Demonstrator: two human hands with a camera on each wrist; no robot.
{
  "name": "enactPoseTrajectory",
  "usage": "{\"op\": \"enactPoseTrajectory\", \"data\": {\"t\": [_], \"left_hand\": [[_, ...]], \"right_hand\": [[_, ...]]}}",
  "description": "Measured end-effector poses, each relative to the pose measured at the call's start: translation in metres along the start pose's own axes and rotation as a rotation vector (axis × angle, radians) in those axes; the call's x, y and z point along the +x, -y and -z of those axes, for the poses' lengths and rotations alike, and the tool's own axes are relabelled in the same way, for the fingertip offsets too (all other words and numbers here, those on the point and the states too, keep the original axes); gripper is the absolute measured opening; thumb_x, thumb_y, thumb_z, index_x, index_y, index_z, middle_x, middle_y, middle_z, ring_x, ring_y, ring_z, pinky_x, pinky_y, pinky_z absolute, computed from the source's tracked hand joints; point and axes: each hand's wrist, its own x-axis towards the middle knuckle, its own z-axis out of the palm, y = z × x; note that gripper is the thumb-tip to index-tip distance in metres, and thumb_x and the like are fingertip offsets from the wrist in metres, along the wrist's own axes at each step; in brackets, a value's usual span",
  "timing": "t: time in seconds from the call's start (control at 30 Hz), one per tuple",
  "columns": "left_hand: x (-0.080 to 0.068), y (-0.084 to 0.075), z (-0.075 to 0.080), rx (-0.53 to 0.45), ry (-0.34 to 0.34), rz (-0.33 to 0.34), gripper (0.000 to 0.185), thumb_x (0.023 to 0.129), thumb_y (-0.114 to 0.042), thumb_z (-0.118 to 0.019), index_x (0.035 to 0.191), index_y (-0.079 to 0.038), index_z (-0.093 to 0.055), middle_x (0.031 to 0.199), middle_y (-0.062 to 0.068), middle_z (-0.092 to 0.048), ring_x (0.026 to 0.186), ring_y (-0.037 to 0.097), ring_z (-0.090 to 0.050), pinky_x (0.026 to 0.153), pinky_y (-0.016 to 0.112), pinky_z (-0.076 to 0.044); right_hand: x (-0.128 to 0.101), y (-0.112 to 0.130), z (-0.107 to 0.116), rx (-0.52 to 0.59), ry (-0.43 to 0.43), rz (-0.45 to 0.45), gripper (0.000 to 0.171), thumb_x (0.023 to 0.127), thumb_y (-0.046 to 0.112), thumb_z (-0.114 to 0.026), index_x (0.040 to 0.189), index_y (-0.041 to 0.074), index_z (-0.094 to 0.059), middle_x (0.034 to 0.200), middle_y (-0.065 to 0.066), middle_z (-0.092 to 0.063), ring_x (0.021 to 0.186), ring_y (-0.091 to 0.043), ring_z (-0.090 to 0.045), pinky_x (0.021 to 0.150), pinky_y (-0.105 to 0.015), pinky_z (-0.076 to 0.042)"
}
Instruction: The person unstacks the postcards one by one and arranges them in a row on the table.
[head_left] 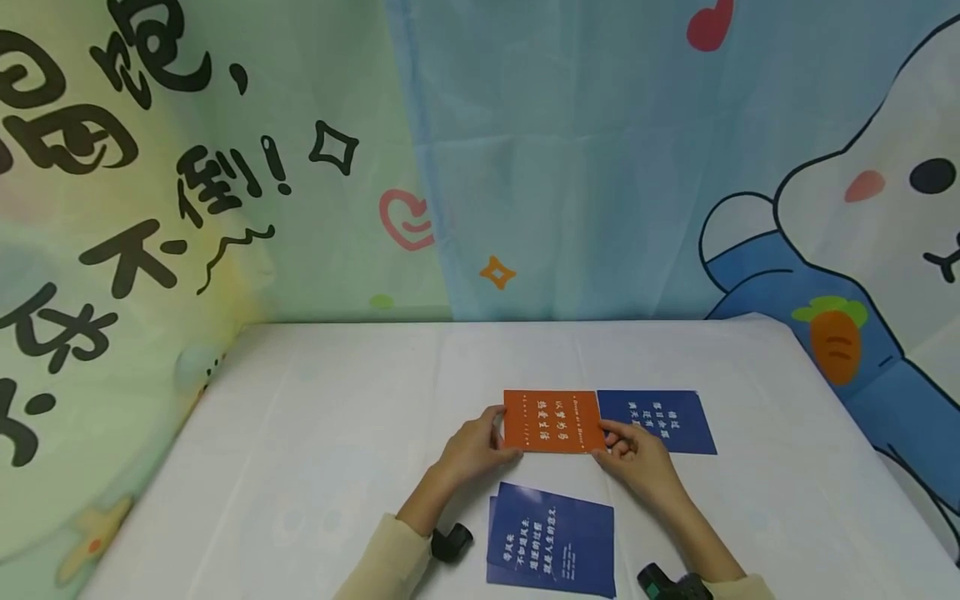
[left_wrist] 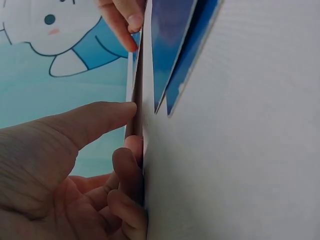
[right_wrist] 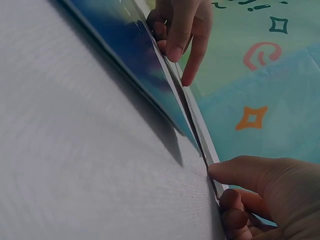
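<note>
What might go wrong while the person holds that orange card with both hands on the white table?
The orange rectangular card is pinched only at its side edges by the left hand and right hand, so it might bend or slip. Its right edge meets the dark blue card beside it, which could get nudged. The stacked blue cards lie between the forearms and may be brushed askew.

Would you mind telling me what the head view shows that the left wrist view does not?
Only the head view shows the orange card face up with its print, the lone blue card beside it, and both wrist straps. Only the left wrist view shows the orange card edge-on, with the left hand's fingers curled under its edge and the thumb on top. Both show the left hand, the right hand, the stacked blue cards and the white table.
</note>
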Motion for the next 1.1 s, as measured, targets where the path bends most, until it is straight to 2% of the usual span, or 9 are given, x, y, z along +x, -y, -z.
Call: {"op": "enactPoseTrajectory", "data": {"t": [0.33, 0.7, 1.1], "left_hand": [[-0.0028, -0.0016, -0.0002, 0.017, 0.001, 0.043, 0.069, 0.083, -0.024, -0.076, 0.139, 0.001, -0.045, 0.07, -0.002, -0.051, 0.062, 0.01, -0.045, 0.056, 0.023, -0.034], [-0.005, -0.0014, 0.0006, -0.009, -0.011, 0.035, 0.069, 0.083, -0.024, -0.076, 0.139, 0.002, -0.045, 0.072, -0.001, -0.053, 0.063, 0.01, -0.047, 0.055, 0.024, -0.037], [-0.0053, -0.0037, -0.0004, -0.066, -0.004, 0.066, 0.081, 0.084, -0.025, -0.075, 0.146, 0.002, -0.032, 0.072, 0.0, -0.054, 0.063, 0.01, -0.048, 0.055, 0.024, -0.038]], "right_hand": [[-0.0002, -0.0002, -0.0019, 0.023, 0.001, -0.029, 0.045, 0.084, 0.0, -0.071, 0.126, -0.009, -0.058, 0.094, -0.013, -0.055, 0.072, -0.009, -0.047, 0.06, -0.019, -0.039], [-0.0012, 0.0011, -0.0023, 0.035, -0.003, -0.023, 0.044, 0.083, -0.001, -0.071, 0.125, -0.01, -0.059, 0.094, -0.013, -0.056, 0.073, -0.01, -0.048, 0.06, -0.019, -0.04], [-0.0017, 0.0001, -0.0015, 0.043, -0.035, 0.018, 0.041, 0.09, 0.005, -0.063, 0.129, -0.004, -0.057, 0.097, -0.01, -0.056, 0.071, -0.008, -0.047, 0.06, -0.02, -0.04]]}}
